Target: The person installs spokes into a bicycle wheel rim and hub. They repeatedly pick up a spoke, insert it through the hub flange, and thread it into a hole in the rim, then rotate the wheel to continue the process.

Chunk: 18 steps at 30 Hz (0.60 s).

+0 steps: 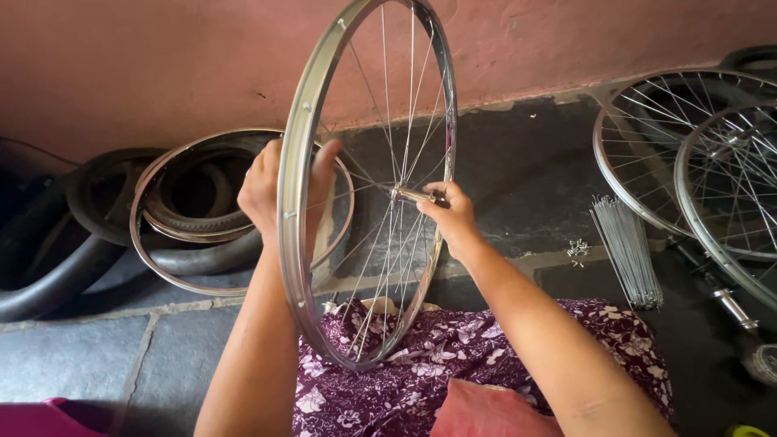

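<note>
The person sits on the floor with a bicycle wheel stood upright on edge in front of them, its lower rim resting on the flowered cloth over their lap. The left hand wraps around the near side of the rim, fingers curled behind the metal and the thumb lying along its front face. The right hand reaches in through the spokes and pinches the end of the axle at the hub between thumb and fingertips.

Beyond the left hand, close behind the wheel, a bare metal rim lies flat on the stone floor with black tyres heaped in and around it, so that side is crowded right up to the pink wall. Out past the right hand there is an open stretch of dark floor, then a bundle of loose spokes lying well apart from the hand, with a few small metal bits just beside it. Farther right, two more spoked wheels overlap on the floor near the wall's foot. The top of the held wheel runs out of view above.
</note>
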Available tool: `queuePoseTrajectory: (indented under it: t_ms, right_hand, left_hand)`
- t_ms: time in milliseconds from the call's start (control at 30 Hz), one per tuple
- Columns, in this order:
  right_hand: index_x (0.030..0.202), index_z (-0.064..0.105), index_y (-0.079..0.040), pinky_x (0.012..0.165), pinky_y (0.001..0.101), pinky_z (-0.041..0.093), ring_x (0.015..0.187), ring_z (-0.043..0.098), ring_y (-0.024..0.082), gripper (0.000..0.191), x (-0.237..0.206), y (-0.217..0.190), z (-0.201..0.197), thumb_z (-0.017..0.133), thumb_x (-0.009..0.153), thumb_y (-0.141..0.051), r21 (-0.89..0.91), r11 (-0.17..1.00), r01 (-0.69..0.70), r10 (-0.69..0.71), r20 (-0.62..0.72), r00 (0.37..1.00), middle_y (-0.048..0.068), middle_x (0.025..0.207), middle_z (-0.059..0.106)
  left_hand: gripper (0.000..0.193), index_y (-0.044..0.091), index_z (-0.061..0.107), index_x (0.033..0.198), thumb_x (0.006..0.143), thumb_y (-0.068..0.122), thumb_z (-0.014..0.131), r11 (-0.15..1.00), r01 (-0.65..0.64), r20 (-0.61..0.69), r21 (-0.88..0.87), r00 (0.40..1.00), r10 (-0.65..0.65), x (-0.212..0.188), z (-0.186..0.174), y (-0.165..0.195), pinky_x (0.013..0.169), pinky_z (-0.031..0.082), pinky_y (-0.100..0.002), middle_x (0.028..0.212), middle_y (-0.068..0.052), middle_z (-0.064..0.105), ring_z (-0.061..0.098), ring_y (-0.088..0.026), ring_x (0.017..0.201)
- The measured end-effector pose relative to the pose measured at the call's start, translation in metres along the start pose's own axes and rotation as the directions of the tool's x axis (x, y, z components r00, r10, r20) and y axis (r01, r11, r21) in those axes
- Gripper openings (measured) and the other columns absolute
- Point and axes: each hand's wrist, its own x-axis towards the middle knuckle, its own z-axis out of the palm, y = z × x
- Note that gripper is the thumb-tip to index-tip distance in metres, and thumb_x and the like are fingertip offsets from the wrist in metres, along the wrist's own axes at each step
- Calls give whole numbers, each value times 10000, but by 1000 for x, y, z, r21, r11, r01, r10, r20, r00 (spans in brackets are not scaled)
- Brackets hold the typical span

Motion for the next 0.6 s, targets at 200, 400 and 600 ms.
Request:
queuePoseTrajectory:
  t_ms: [200,400,600]
  right_hand:
    - [1149,663,-47,826,268,538,924,651,106,367,-2,-6,-1,795,806,-48,4,1000,-2,2,1,1000,25,1020,701]
    - [1167,668,-42,812,272,530,897,641,111,373,-5,-12,1,791,815,-44,17,999,-33,32,36,999,33,1001,689]
    - [1157,668,-38,807,265,532,897,648,107,357,-7,-16,4,786,820,-47,-10,1000,-8,9,54,999,30,1006,698]
  left_hand:
    - [231,25,682,1142,1020,212,740,960,-256,-41,-109,967,253,4,21,3,719,565,-399,1001,-169,717,697,-331,846]
    - [356,-53,563,1413,1134,162,515,521,208,249,-828,968,9,-13,47,-5,952,617,-323,1190,-162,739,739,-201,1056]
    - [424,-79,602,1399,1111,230,624,-47,641,638,-766,767,72,-10,52,-41,1015,539,-365,1140,-188,710,680,-239,1094]
